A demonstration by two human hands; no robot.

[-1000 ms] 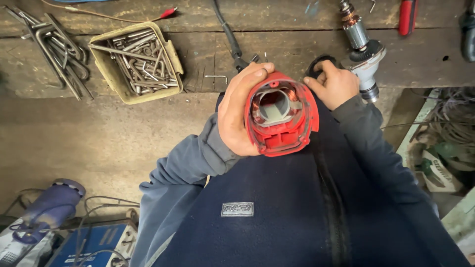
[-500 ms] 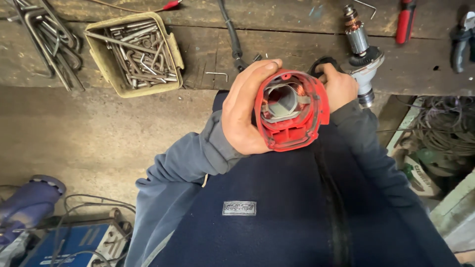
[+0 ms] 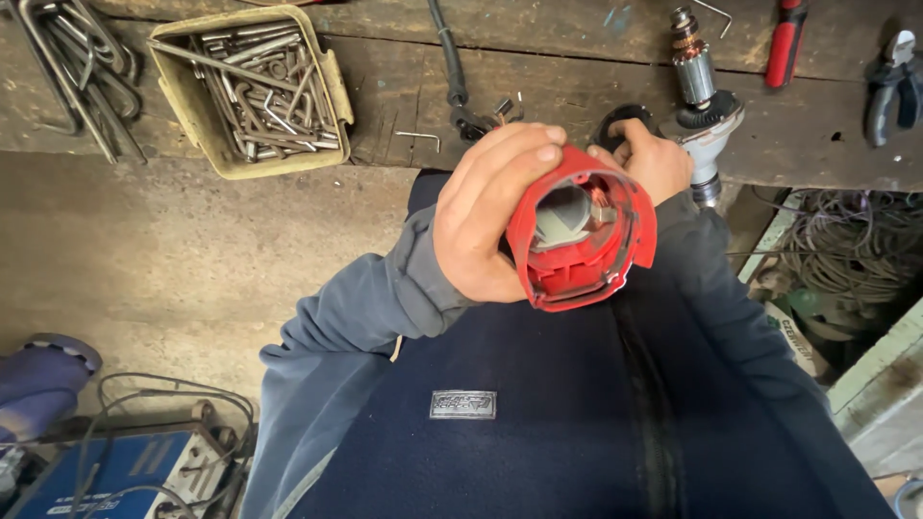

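From the head camera, looking down over my chest: my left hand (image 3: 490,216) is wrapped around the red tool housing (image 3: 582,235), fingers over its top rim and thumb down its side, gripping it firmly with the open end turned up toward me; inside I can see a grey part and a bit of copper-coloured metal, though the depth of the cavity is in shadow. The housing sits just in front of my body, below the edge of the wooden workbench (image 3: 538,86); my right hand (image 3: 649,154) is behind it, fingers curled against a dark ring-shaped part (image 3: 620,123) at the bench edge, and whether it truly pinches that ring or only rests on it I cannot tell.

Just beside that hand lies the motor armature (image 3: 702,91) with its grey gear head; farther left is a yellowish tray (image 3: 332,96) full of hex keys, with more bent keys (image 3: 67,67) loose beside it; a red-handled tool (image 3: 786,43) and pliers (image 3: 894,82) lie to the right.

To do this well, I judge I should keep the housing steady and level, mouth toward the light; hold by the outer shell, not the thin rim; keep fingers clear of the inner contacts.
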